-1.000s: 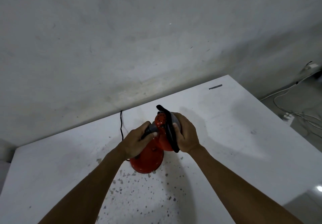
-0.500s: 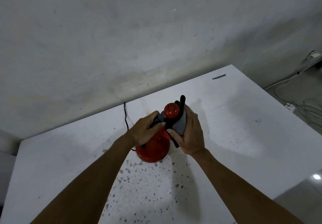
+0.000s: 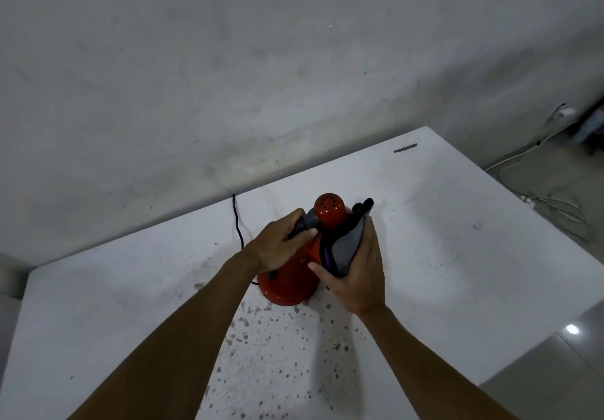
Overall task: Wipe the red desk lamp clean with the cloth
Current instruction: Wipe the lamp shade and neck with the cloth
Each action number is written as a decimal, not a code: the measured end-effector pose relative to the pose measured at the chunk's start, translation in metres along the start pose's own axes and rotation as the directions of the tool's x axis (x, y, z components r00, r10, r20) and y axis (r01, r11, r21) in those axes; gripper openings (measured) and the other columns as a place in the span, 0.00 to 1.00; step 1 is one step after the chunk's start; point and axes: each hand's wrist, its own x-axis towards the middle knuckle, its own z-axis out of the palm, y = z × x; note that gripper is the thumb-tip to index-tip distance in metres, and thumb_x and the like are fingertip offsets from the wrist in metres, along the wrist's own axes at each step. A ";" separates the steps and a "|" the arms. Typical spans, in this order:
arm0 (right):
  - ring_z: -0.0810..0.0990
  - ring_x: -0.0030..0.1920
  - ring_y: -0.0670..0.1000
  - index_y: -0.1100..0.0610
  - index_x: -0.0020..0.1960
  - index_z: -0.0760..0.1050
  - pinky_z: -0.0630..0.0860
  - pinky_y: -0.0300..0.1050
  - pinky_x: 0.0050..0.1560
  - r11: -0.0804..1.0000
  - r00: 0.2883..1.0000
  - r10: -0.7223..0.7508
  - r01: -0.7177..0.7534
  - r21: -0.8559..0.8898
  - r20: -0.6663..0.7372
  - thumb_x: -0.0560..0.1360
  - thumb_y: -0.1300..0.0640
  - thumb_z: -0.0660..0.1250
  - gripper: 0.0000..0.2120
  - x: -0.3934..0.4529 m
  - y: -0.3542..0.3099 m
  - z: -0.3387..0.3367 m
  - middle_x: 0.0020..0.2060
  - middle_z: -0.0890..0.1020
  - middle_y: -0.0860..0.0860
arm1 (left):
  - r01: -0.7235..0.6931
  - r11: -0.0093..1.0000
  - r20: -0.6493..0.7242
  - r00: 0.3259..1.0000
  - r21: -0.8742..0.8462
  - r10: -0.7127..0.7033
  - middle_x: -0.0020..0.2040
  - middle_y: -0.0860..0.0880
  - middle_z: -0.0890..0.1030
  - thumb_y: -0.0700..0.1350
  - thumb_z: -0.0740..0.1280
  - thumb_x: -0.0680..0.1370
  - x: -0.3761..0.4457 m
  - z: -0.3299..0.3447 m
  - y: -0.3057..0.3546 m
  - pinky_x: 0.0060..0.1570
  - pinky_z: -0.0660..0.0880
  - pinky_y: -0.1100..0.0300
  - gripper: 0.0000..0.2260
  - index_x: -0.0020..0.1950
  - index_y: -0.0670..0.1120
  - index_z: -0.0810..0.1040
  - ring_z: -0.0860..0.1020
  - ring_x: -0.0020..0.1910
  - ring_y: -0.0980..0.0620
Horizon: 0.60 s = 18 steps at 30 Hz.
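The red desk lamp (image 3: 329, 211) stands on a white table (image 3: 457, 256), its round base (image 3: 284, 288) below my hands and its perforated red head uppermost. My left hand (image 3: 281, 243) grips the lamp's grey-black neck just left of the head. A grey cloth (image 3: 348, 246) with a dark edge is pressed against the lamp's right side by my right hand (image 3: 356, 272), which is closed on it. The lamp's middle is hidden behind both hands.
The lamp's black cord (image 3: 238, 223) runs back over the table's far edge by the grey wall. A small dark strip (image 3: 405, 148) lies near the far right corner. White cables (image 3: 539, 197) trail on the floor at right. Dark specks cover the near tabletop.
The lamp head has turned more upright and away from me. My right hand with the cloth has slid down along the lamp's right side. The left hand keeps its hold on the neck.
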 end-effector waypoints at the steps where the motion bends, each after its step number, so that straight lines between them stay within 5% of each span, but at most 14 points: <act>1: 0.60 0.82 0.53 0.58 0.84 0.48 0.68 0.61 0.77 0.999 0.999 0.042 -0.042 0.020 -0.001 0.66 0.33 0.79 0.62 -0.002 -0.003 0.002 0.81 0.61 0.53 | 0.001 1.000 0.000 1.000 0.006 -0.001 0.42 0.40 0.76 0.55 0.62 0.82 0.000 0.000 0.000 0.41 0.68 0.59 0.13 0.51 0.45 0.71 0.70 0.37 0.54; 7: 0.67 0.79 0.51 0.48 0.84 0.45 0.68 0.50 0.75 0.931 0.958 0.283 -0.284 0.231 0.041 0.72 0.55 0.78 0.53 -0.016 -0.024 0.007 0.79 0.66 0.49 | 0.042 0.999 -0.010 0.999 0.002 -0.042 0.35 0.52 0.72 0.54 0.62 0.82 -0.002 -0.001 0.007 0.36 0.66 0.63 0.11 0.48 0.47 0.69 0.69 0.34 0.56; 10: 0.85 0.58 0.58 0.56 0.76 0.68 0.83 0.52 0.60 0.806 0.866 0.500 -0.474 0.355 0.021 0.77 0.61 0.72 0.29 -0.029 -0.040 -0.001 0.58 0.84 0.55 | 0.054 0.999 -0.012 0.998 -0.001 -0.054 0.36 0.52 0.73 0.52 0.63 0.82 -0.004 -0.001 0.011 0.36 0.67 0.62 0.10 0.50 0.47 0.69 0.71 0.34 0.54; 12: 0.85 0.46 0.59 0.58 0.60 0.76 0.83 0.38 0.42 0.729 0.810 0.586 -0.538 0.423 0.021 0.78 0.65 0.71 0.11 -0.036 -0.053 -0.017 0.44 0.85 0.55 | 0.062 0.998 -0.035 0.997 0.025 -0.062 0.41 0.51 0.75 0.51 0.64 0.82 -0.005 0.001 0.011 0.40 0.69 0.60 0.08 0.53 0.48 0.69 0.74 0.40 0.51; 15: 0.82 0.42 0.52 0.60 0.58 0.74 0.76 0.34 0.36 0.678 0.771 0.636 -0.573 0.461 0.024 0.78 0.67 0.70 0.11 -0.045 -0.064 -0.045 0.42 0.82 0.53 | 0.034 0.994 -0.349 0.937 0.107 0.006 0.54 0.52 0.73 0.48 0.68 0.78 -0.021 0.013 0.020 0.53 0.70 0.61 0.13 0.61 0.50 0.71 0.71 0.55 0.53; 17: 0.81 0.42 0.51 0.63 0.61 0.73 0.77 0.36 0.37 0.714 0.788 0.616 -0.552 0.431 -0.011 0.79 0.67 0.69 0.12 -0.048 -0.067 -0.061 0.43 0.81 0.54 | -0.064 0.998 -0.572 0.819 0.003 0.054 0.54 0.54 0.74 0.44 0.70 0.77 -0.047 0.031 0.043 0.53 0.70 0.69 0.12 0.58 0.49 0.73 0.72 0.53 0.58; 18: 0.81 0.43 0.50 0.62 0.61 0.73 0.78 0.36 0.38 0.753 0.814 0.580 -0.521 0.402 -0.032 0.79 0.66 0.70 0.12 -0.048 -0.070 -0.069 0.44 0.80 0.54 | -0.088 0.989 -0.576 0.817 -0.122 0.002 0.51 0.54 0.77 0.44 0.70 0.77 -0.059 0.046 0.054 0.49 0.71 0.71 0.09 0.56 0.49 0.75 0.75 0.50 0.59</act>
